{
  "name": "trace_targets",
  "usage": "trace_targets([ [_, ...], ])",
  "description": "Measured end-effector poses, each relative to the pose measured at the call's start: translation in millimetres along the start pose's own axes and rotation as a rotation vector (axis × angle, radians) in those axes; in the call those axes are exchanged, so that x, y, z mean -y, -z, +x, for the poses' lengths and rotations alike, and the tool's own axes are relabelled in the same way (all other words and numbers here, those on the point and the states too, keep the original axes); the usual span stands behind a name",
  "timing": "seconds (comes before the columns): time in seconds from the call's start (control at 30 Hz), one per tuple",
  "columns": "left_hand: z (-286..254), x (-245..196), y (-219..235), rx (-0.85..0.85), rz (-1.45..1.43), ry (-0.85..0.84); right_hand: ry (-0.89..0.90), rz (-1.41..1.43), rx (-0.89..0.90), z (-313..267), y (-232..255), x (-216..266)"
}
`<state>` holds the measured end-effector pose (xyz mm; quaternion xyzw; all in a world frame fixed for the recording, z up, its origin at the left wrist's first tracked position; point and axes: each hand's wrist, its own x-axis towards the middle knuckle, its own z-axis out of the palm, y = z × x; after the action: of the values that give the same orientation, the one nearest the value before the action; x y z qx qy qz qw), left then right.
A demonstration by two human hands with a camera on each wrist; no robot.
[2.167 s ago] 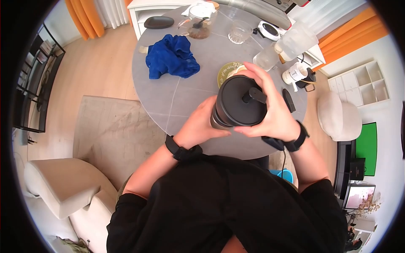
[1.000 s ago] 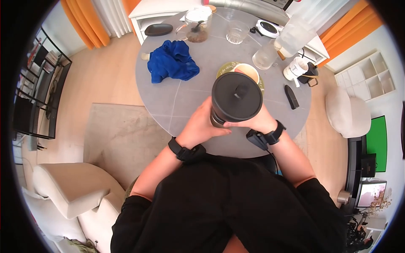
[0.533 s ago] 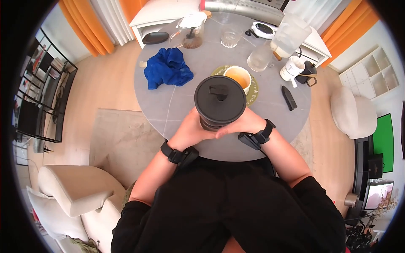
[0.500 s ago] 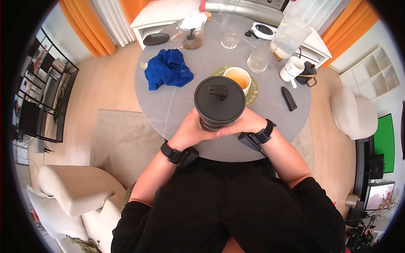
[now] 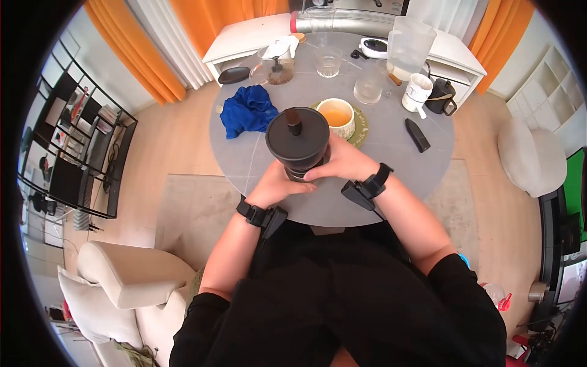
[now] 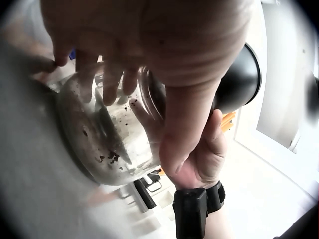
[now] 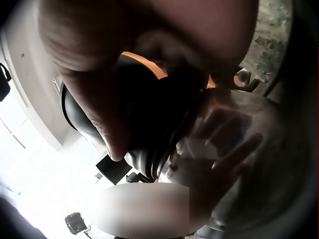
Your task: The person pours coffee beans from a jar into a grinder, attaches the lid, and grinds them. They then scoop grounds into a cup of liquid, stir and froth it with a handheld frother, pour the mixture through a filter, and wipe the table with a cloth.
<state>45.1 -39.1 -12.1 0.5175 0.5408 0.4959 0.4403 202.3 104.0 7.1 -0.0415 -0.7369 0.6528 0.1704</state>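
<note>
In front of me, both hands hold a hand grinder with a round black top (image 5: 298, 139), a small brown knob (image 5: 293, 121) and a clear glass base (image 6: 112, 134). Dark bits cling inside the glass. My left hand (image 5: 273, 183) curls round the base, its fingers showing through the glass in the left wrist view. The right hand (image 5: 348, 160) grips the black neck below the top, with its thumb along the black body (image 7: 137, 99) in the right wrist view. Just beyond stands a patterned cup of amber liquid (image 5: 337, 117) on a green round mat (image 5: 361, 131).
A blue cloth (image 5: 247, 111) lies left on the grey round table (image 5: 391, 183). Behind are a glass teapot (image 5: 278, 72), two glasses, a tall pitcher (image 5: 411, 46) and a white scale (image 5: 374, 48). A white cup (image 5: 417, 92), black pot (image 5: 441, 96) and black handheld object (image 5: 417, 134) stand right.
My right hand has come down from the grinder's top to its neck. The grinder has shifted left, its knob now pointing away from me, and the cup shows more fully.
</note>
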Motion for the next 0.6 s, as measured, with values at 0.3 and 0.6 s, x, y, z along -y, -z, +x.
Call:
trace_targets([
  [0.3,-1.2,-0.2,-1.1,-0.013,-0.051,0.038,-0.048,0.094,-0.016,-6.1,-2.8,-15.2],
  [0.6,-1.1,5.4,0.9,-0.004,-0.003,0.032,0.018,0.100,-0.065,-9.3,-3.0,-8.4],
])
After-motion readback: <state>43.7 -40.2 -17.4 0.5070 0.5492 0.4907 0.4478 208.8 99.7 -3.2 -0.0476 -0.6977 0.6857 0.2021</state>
